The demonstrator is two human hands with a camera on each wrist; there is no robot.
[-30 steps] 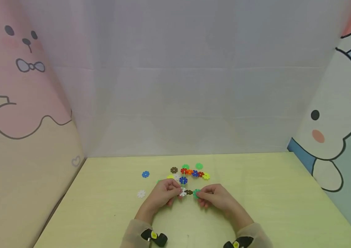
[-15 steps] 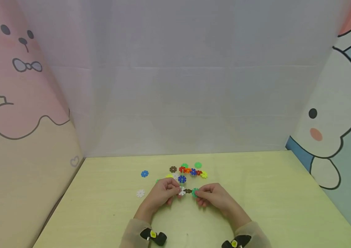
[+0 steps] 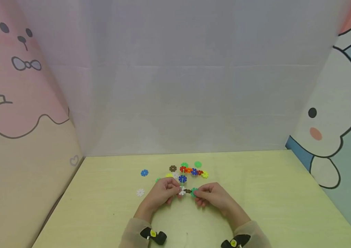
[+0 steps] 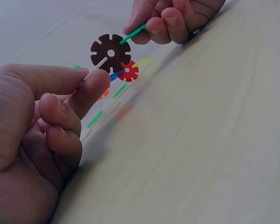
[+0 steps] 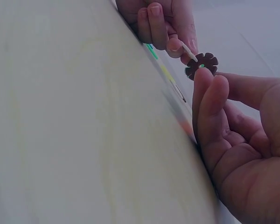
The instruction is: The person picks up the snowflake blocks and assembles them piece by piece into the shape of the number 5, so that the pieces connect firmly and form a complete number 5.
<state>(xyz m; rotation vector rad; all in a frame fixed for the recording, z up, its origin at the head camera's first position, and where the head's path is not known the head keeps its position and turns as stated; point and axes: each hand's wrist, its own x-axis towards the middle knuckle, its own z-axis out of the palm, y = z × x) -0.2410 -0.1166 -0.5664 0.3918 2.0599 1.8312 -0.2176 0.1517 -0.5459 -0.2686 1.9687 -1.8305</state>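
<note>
My left hand [image 3: 163,191] pinches a white notched disc [image 3: 182,190] between thumb and fingertips. My right hand [image 3: 214,195] pinches a green notched disc [image 3: 193,192]. Between the two sits a brown notched disc [image 4: 100,48]; in the left wrist view the white and green pieces appear edge-on, meeting its rim on opposite sides. Beyond the white disc, a joined chain runs away over a thin green piece, a blue disc [image 3: 182,178] and a red disc [image 3: 183,169], then right through orange [image 3: 189,170], blue and red discs to a yellow disc [image 3: 205,174].
Loose discs lie on the pale wooden table [image 3: 287,199]: a blue one [image 3: 144,173] and a white one [image 3: 140,192] at left, a brown one [image 3: 173,168] and a green one [image 3: 198,164] farther back. A yellow disc [image 3: 169,175] lies behind my left hand. Pale curtain [image 3: 194,103] closes off the back.
My right hand has come slightly left, bringing the green disc closer against the brown one. My left hand keeps its pinch on the white disc. The head view has shifted a little.
</note>
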